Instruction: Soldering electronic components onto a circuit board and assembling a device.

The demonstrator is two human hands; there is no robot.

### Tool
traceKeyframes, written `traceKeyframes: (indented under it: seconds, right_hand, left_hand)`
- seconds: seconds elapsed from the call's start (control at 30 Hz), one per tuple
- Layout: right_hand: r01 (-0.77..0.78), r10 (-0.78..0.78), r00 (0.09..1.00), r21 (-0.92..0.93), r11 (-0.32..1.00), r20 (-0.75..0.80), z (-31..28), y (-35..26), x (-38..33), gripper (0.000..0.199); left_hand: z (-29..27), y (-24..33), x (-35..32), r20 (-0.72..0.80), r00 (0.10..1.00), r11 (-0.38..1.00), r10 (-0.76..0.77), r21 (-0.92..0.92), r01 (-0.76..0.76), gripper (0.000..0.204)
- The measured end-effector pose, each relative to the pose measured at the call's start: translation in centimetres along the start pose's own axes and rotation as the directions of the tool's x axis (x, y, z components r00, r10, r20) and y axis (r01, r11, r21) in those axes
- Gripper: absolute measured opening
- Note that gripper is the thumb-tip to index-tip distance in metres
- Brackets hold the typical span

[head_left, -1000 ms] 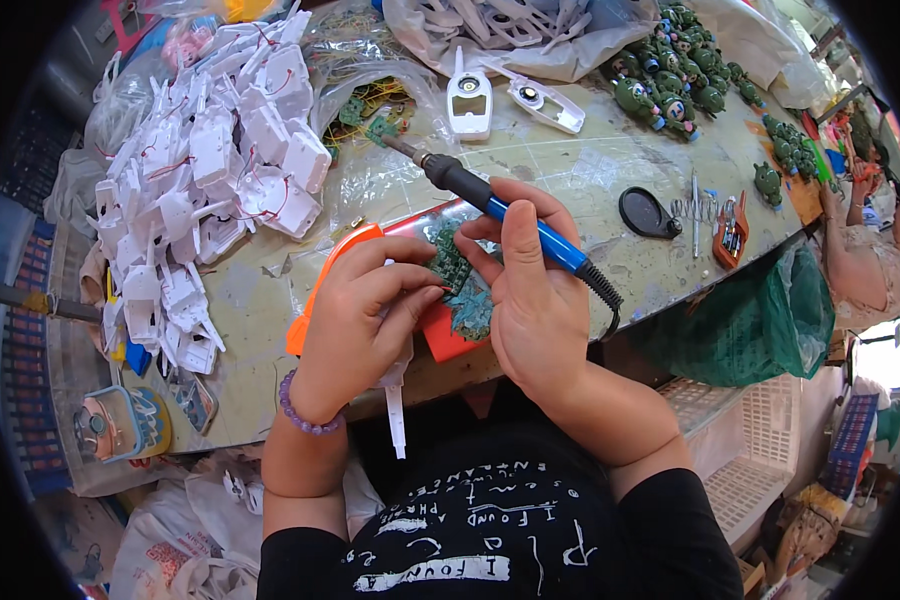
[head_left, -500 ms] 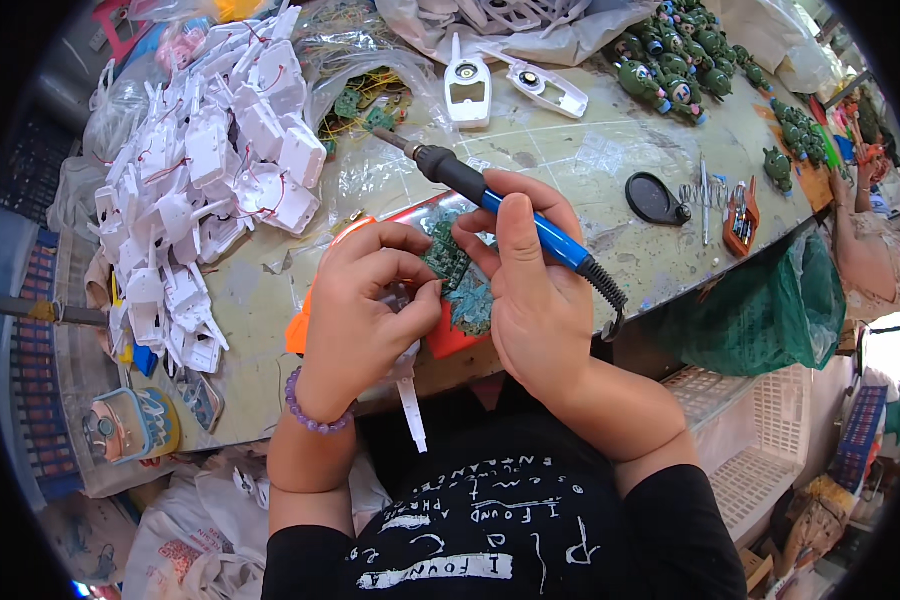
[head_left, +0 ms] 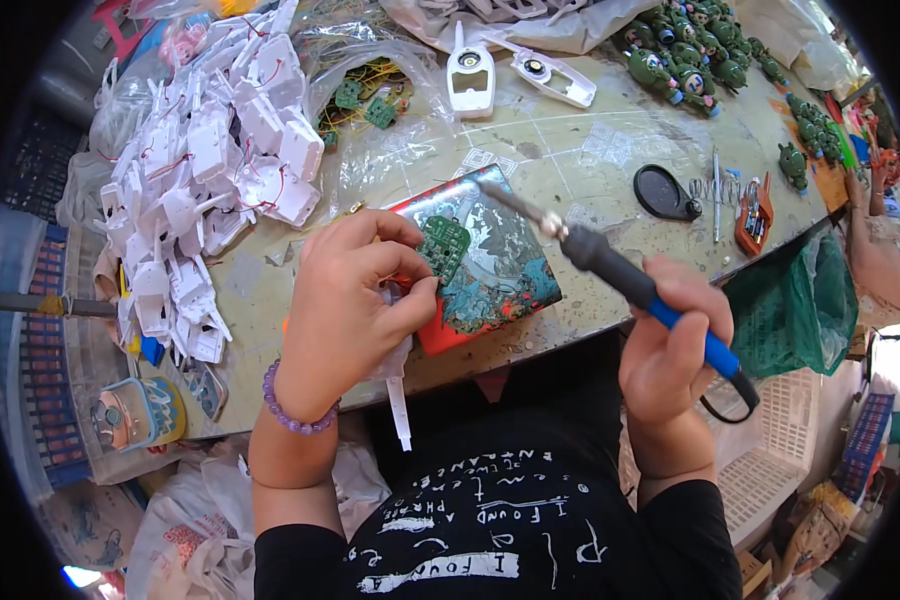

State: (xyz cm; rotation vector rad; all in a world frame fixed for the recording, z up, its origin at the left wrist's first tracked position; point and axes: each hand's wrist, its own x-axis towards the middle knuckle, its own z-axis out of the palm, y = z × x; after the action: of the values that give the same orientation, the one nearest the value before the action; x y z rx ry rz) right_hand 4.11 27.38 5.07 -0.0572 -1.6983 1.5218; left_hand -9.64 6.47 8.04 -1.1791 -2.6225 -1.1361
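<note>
My left hand (head_left: 350, 290) is closed, its thumb and fingers pinching a small green circuit board (head_left: 444, 246) by its left edge. A white plastic housing (head_left: 398, 400) hangs below the same hand, its narrow end pointing toward me; the palm hides how it is held. Under the board lies a box (head_left: 510, 280) with red sides and a dark patterned top. To the right, my right hand (head_left: 675, 345) grips a soldering iron (head_left: 610, 265) by its blue and black handle. Its metal tip points up and left, above the far part of the box and apart from the board.
White plastic housings (head_left: 210, 150) with red wires are heaped at left. Beyond my left hand, a clear bag holds circuit boards (head_left: 380, 110). Two white frames (head_left: 470, 80) and green figures (head_left: 685, 60) lie farther back. A black oval part (head_left: 662, 190) and a spring stand (head_left: 715, 190) are at right.
My right hand has moved away from the board to the right and nearer to me, swinging the soldering iron with it. The board and the box top now show more fully.
</note>
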Motion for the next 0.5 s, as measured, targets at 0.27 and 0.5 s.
traceKeyframes:
  seconds: [0.27,0.5]
  right_hand:
    - [0.474,-0.426,0.83,-0.054,0.879,0.361,-2.4,0.6,-0.9,0.019]
    - [0.537,-0.46,0.781,-0.078,0.84,0.422,-1.7,0.5,-1.3,0.019]
  left_hand:
    - [0.2,0.7,0.1,-0.02,1.0,0.998,-0.024,0.058,0.025,0.005]
    - [0.4,0.7,-0.1,-0.022,0.999,0.997,-0.045,0.061,0.046,0.005]
